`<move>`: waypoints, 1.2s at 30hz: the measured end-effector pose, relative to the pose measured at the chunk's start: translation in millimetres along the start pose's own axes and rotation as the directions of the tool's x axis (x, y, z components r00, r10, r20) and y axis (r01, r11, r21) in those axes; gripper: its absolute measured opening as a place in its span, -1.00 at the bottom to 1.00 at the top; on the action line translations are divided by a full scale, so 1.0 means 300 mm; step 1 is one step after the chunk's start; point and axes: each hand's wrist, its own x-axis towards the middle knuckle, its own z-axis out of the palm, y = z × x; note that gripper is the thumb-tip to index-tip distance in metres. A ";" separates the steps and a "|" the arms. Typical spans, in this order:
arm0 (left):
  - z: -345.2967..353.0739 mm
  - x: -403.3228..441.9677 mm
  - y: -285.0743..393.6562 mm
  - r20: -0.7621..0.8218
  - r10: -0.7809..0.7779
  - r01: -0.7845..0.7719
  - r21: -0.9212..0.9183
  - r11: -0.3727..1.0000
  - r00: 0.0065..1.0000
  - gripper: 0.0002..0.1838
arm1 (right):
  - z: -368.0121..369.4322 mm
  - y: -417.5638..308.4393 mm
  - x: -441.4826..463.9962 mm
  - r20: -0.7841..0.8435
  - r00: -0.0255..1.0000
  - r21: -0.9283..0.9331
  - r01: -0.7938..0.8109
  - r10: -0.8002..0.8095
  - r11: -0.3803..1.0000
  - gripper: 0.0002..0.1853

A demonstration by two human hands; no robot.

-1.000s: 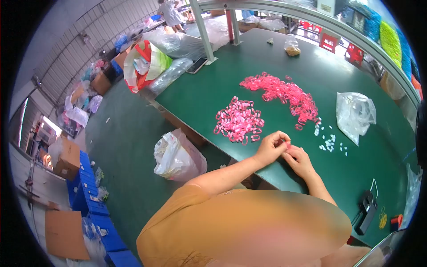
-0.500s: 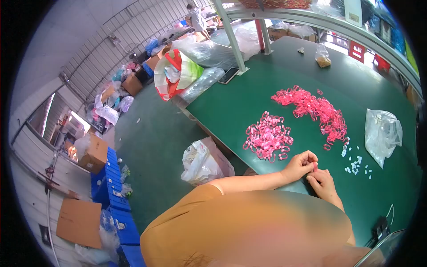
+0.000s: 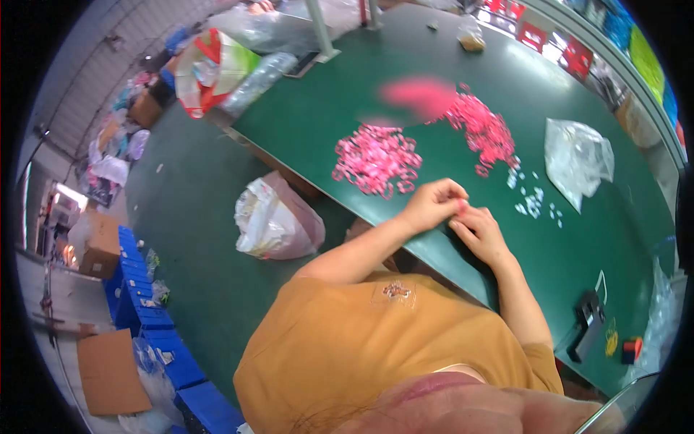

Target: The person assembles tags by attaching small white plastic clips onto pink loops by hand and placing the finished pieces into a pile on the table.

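My left hand [image 3: 434, 207] is closed in a pinch, its fingertips on a small pink band [image 3: 461, 207]. Against it, my right hand [image 3: 482, 233] also pinches at the same band, fingers curled and touching the left. Most of the band is hidden by the fingers. Just beyond my left hand lies a pile of pink loops with pale pieces on them [image 3: 377, 160]. Farther back is a longer heap of plain pink bands [image 3: 486, 134], its left end covered by a blur. Small white pieces [image 3: 533, 202] are scattered to the right of my hands.
A clear plastic bag [image 3: 577, 159] lies on the green table [image 3: 426, 65]. A small bag with tan contents [image 3: 471, 35] stands farther back. At the near right is a black device [image 3: 589, 325]. A white bag [image 3: 275, 220] sits beside the table's left edge.
My view has tilted down and turned right, so the table and piles appear higher and farther left. Both hands stay together at the pink band.
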 end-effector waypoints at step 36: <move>0.016 -0.595 1.332 0.363 0.905 -0.938 0.334 0.097 0.223 -0.86 | 0.031 -0.011 0.023 0.056 0.996 -0.024 -0.073 0.074 0.997 -0.85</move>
